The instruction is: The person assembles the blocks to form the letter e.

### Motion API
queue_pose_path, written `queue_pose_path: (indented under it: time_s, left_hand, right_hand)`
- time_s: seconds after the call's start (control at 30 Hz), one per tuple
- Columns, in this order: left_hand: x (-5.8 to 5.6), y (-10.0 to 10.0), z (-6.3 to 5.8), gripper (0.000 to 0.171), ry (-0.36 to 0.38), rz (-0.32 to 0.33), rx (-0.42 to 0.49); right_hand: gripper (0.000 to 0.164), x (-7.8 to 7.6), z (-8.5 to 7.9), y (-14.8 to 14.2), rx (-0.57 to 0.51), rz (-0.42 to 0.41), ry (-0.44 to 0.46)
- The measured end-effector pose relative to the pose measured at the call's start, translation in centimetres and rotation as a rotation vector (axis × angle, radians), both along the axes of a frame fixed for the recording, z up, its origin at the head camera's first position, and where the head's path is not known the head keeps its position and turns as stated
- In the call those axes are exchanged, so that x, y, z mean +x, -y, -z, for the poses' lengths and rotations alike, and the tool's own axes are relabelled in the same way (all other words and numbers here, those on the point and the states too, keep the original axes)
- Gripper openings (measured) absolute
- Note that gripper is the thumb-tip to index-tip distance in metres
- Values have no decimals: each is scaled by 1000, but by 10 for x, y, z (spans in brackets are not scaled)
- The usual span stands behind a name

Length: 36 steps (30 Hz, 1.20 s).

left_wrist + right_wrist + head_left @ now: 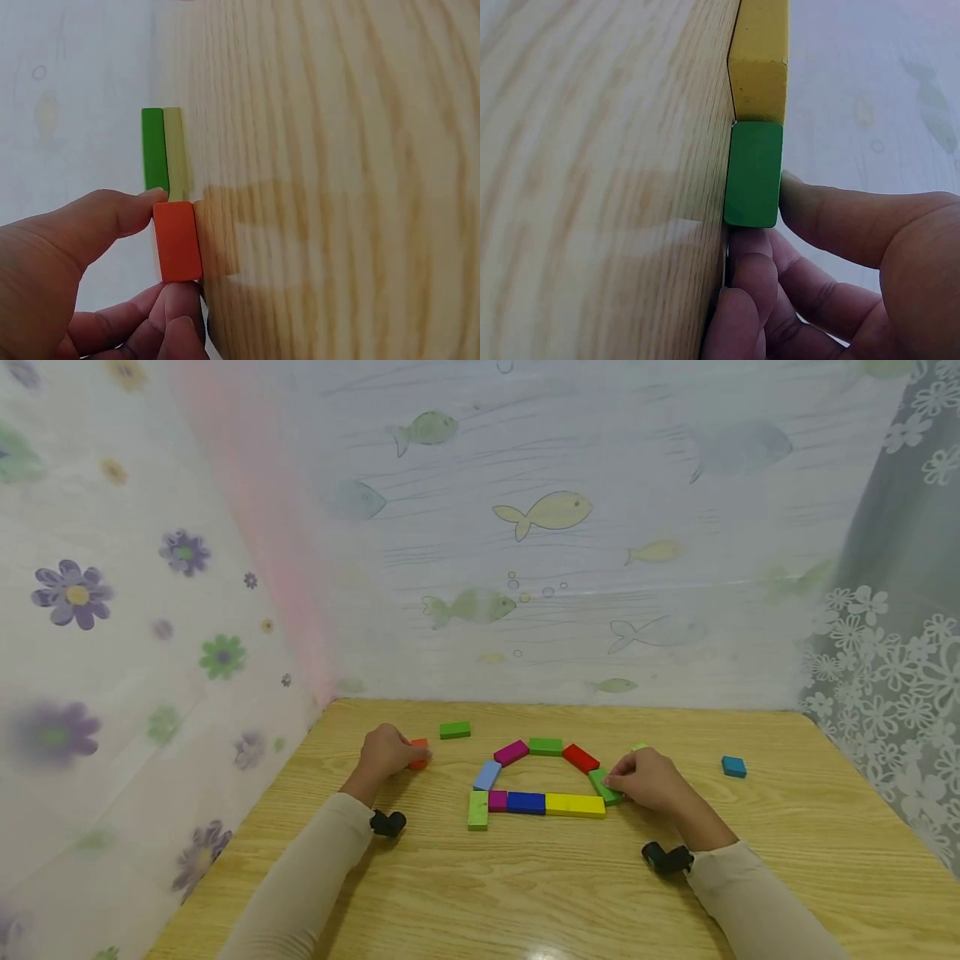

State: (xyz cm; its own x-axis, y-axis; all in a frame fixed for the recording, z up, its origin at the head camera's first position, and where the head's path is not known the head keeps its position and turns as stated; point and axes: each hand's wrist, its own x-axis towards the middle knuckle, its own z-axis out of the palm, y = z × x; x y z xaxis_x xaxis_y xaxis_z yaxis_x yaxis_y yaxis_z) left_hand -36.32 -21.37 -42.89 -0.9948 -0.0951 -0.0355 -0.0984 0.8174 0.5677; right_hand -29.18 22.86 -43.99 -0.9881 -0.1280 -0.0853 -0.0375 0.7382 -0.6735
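Note:
My left hand pinches an orange block at the left of the table; in the left wrist view, thumb and fingers lie on either side of the orange block. With my right hand I hold a green block at the right end of a ring of blocks. The right wrist view shows this green block against the end of a yellow block. A red block, a top green block, a magenta block and a light blue block form the arch.
Along the ring's near side lie the yellow block, a dark blue block, a small magenta block and a lime block. Apart lie a loose green block and a teal block. Something lime shows behind my right hand.

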Motion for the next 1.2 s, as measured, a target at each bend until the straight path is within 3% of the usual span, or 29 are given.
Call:
queue_pose_path:
  time_s: [0.4, 0.57, 0.8, 1.0, 1.2]
  left_hand:
    - [6, 1, 1, 28, 19, 18, 43]
    - [16, 3, 1, 27, 16, 79, 70]
    - [37, -4, -5, 34, 32, 148, 40]
    - [54, -16, -9, 30, 6, 297, 7]
    - [67, -24, -11, 25, -107, 549, 2]
  right_hand:
    - [25, 0, -1, 0, 3, -3, -2]
    - [25, 0, -1, 0, 1, -5, -6]
    - [23, 0, 0, 0, -15, -3, 13]
    - [24, -1, 0, 0, -3, -3, 13]
    - [23, -1, 0, 0, -3, 0, 21]
